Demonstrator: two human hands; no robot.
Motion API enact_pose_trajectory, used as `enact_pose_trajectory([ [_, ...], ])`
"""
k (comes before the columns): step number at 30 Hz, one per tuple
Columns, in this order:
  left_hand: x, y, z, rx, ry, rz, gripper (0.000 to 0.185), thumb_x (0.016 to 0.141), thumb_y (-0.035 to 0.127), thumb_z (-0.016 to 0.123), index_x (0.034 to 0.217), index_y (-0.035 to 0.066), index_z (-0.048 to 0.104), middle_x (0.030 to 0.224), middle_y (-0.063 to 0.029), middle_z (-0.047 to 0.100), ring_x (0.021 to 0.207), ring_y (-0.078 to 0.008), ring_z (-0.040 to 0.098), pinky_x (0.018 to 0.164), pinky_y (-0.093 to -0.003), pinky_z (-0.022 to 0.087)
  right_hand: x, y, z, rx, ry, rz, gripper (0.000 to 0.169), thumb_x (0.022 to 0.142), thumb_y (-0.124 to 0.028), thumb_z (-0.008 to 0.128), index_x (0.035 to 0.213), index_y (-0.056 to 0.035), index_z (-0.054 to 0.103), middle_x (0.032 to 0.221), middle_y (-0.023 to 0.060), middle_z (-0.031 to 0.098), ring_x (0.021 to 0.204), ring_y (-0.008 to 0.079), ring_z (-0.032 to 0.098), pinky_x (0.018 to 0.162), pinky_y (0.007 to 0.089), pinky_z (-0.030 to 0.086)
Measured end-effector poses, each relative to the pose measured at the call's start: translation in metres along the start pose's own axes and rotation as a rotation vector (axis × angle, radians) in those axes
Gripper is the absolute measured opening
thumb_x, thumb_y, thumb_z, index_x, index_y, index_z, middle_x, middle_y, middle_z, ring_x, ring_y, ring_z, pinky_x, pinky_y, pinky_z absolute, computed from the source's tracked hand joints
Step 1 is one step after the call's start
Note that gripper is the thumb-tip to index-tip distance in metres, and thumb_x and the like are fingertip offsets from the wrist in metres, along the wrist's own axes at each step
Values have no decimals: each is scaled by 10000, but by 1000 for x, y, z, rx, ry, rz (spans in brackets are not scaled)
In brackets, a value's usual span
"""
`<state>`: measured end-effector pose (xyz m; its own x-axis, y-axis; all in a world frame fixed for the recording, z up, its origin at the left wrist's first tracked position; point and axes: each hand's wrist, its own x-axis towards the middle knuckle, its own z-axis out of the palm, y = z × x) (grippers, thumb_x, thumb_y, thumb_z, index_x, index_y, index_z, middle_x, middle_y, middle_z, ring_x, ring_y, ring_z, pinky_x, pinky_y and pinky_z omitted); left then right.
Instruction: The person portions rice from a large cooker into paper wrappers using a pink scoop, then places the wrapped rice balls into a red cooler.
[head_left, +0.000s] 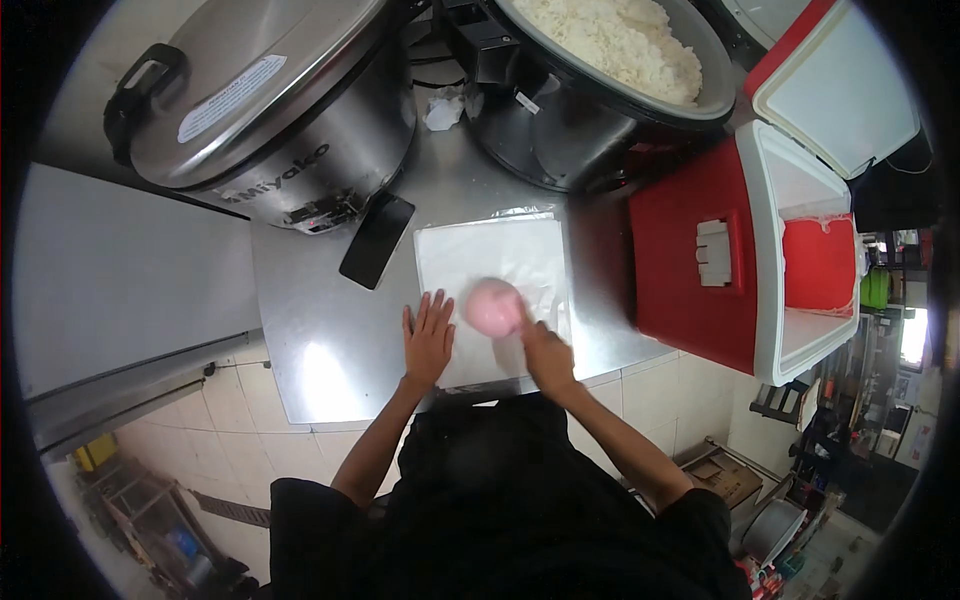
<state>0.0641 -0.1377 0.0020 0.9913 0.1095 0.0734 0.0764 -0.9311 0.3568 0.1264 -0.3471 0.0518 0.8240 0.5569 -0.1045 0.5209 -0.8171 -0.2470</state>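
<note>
A stack of white wrapping paper sheets lies on the steel table in front of me. My left hand rests flat at the stack's left edge with its fingers spread, holding nothing. In my right hand is the handle side of a pink bowl-shaped scoop, blurred by motion over the middle of the paper. The scoop's rounded side faces up, so its inside is hidden. I cannot tell whether it touches the paper.
A black phone lies left of the paper, against a lidded Miyako rice cooker. Behind the paper stands an uncovered cooker full of cooked rice. A red cooler box with its lid raised stands at the right of the steel table.
</note>
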Motion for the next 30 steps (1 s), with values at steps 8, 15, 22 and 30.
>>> enact_pose_trajectory([
  [8, 0, 2, 4, 51, -23, 4, 437, 889, 237, 472, 1313, 146, 417, 1420, -38, 322, 1325, -223, 265, 1052, -536, 162, -7, -6, 16, -173, -46, 7, 779, 747, 1, 516, 1423, -204, 187, 857, 107, 523, 644, 239, 569, 514, 344, 506],
  [15, 12, -4, -5, 4, -5, 38, 345, 882, 197, 480, 1213, 103, 496, 1294, -79, 443, 1225, -252, 371, 1014, -516, 202, -13, 25, -17, 305, 123, 297, 645, 833, -15, 412, 1418, -95, 154, 856, 192, 514, 756, 349, 550, 631, 437, 470],
  [22, 110, -8, -10, -90, 163, 215, 352, 793, 157, 595, 1124, 58, 528, 1118, -80, 494, 1066, -268, 441, 908, -415, 316, 27, 97, -8, -88, 354, 490, 609, 842, -135, 534, 1373, -60, 245, 1041, 254, 499, 957, 408, 479, 779, 476, 399],
  [30, 139, 0, 1, -33, -30, 186, 464, 747, 235, 660, 1153, 67, 512, 1131, -75, 474, 1080, -251, 427, 881, -449, 321, 108, 40, 31, 72, 294, 456, 417, 800, -383, 590, 979, -10, 534, 1056, 167, 513, 989, 336, 471, 804, 470, 371],
])
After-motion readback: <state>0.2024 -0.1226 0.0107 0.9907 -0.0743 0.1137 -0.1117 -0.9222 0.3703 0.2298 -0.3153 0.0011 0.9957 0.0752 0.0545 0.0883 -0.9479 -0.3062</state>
